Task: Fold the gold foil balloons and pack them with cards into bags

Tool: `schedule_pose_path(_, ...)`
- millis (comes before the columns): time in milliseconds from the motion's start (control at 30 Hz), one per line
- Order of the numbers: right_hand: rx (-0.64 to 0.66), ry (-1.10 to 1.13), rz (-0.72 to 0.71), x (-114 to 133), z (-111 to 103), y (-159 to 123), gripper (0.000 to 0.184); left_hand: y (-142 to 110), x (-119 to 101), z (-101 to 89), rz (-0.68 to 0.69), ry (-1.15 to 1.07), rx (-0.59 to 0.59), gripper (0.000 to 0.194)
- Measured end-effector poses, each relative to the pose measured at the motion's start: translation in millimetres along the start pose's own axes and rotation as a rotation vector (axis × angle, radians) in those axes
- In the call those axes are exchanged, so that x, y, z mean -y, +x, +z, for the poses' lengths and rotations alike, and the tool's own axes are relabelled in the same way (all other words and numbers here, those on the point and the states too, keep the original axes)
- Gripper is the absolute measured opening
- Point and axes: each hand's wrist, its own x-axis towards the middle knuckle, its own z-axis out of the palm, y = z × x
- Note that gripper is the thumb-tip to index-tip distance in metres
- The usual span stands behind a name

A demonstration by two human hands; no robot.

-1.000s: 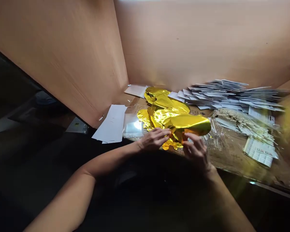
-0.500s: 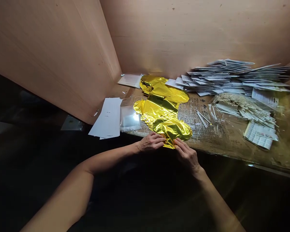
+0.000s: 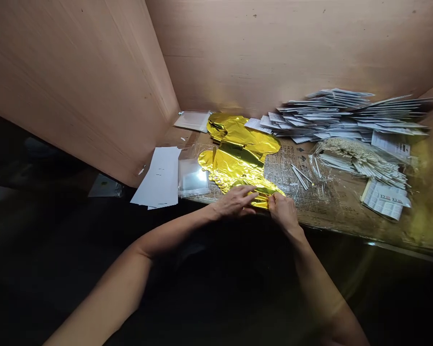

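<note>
Gold foil balloon (image 3: 238,161) lay on the bench (image 3: 350,223), and its near end sat between the two hands. Left hand (image 3: 234,202) was spread out flat, with its fingers on the foil. Right hand (image 3: 283,211) pinched the foil edge on its 9 o'clock side. The rest of the balloon went up toward 12 o'clock. Clear plastic bag (image 3: 192,177) lay just beside it at 9 o'clock, and white paper sheets (image 3: 157,178) lay past that.
</note>
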Motion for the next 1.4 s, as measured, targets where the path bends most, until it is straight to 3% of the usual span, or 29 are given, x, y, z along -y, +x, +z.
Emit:
schedule_pose_path(67, 0.024, 0.015, -0.015, -8, -2, -19, 0.032, -13, -4, 7.2, 0.116, -0.018, 0.049, 0.044)
schedule_pose_path(133, -0.048, 0.007, -0.040, -13, -7, -40, 0.030, -24, -7, 12.9, 0.123, -0.035, 0.086, 0.036)
schedule_pose_path(200, -0.151, 0.014, -0.165, -13, -15, -56, 0.024, -28, -10, 14.0, 0.117, -0.070, 0.093, 0.035)
schedule_pose_path(267, -0.133, 0.054, -0.360, -11, -22, -58, 0.030, -25, -9, 9.7, 0.120, -0.137, 0.093, 0.031)
schedule_pose_path(333, 0.024, 0.103, -0.447, -10, -27, -40, 0.023, -12, -1, 1.0, 0.085, -0.243, 0.119, 0.027)
schedule_pose_path(400, 0.211, 0.229, -0.349, -15, -30, -6, 0.007, 9, 13, -10.1, -0.034, -0.386, 0.191, 0.027)
schedule_pose_path(467, 0.378, 0.437, -0.194, -24, -33, 33, 0.016, 31, 29, -21.1, -0.218, -0.514, 0.217, 0.026)
schedule_pose_path(533, 0.473, 0.548, -0.112, -34, -35, 65, 0.035, 44, 38, -28.3, -0.437, -0.580, 0.038, 0.022)
schedule_pose_path(633, 0.504, 0.600, -0.077, -40, -35, 77, 0.051, 33, 23, -22.0, -0.711, -0.695, -0.390, 0.026)
schedule_pose_path(667, 0.497, 0.626, -0.067, -38, -31, 69, 0.053, 23, 11, -14.2, -0.762, -0.806, -0.440, 0.031)
schedule_pose_path(700, 0.484, 0.680, -0.046, -34, -26, 57, 0.055, 12, -3, -4.5, -0.800, -0.982, -0.391, 0.036)
schedule_pose_path(767, 0.457, 0.881, 0.031, -21, -11, 22, 0.056, -10, -34, 16.1, -0.821, -1.406, -0.192, 0.048)
schedule_pose_path(800, 0.455, 1.019, 0.084, -13, -4, 1, 0.057, -19, -47, 24.4, -0.831, -1.551, -0.182, 0.053)
schedule_pose_path(867, 0.465, 1.227, 0.156, 3, 7, -37, 0.054, -31, -64, 32.5, -0.862, -1.704, -0.274, 0.057)
schedule_pose_path(933, 0.382, 1.314, 0.198, 16, 10, -63, 0.049, -38, -70, 28.5, -0.877, -1.718, -0.341, 0.053)
schedule_pose_path(1000, 0.309, 1.379, 0.208, 26, 9, -72, 0.047, -41, -68, 16.0, -0.829, -1.713, -0.252, 0.049)
schedule_pose_path(1067, 0.346, 1.485, 0.182, 30, 5, -70, 0.047, -41, -63, 0.5, -0.779, -1.701, -0.156, 0.045)
schedule_pose_path(1167, 0.372, 1.585, 0.129, 30, 0, -62, 0.030, -40, -57, -19.5, -0.781, -1.665, -0.151, 0.036)
schedule_pose_path(1233, 0.247, 1.508, 0.062, 28, -2, -60, 0.011, -39, -54, -27.6, -0.778, -1.679, -0.131, 0.028)
schedule_pose_path(1333, 0.069, 1.265, -0.121, 23, -5, -61, 0.016, -43, -56, -31.7, -0.714, -1.692, -0.068, 0.030)
schedule_pose_path(1400, 0.040, 1.241, -0.133, 20, -7, -62, 0.014, -46, -61, -30.1, -0.683, -1.591, -0.111, 0.040)
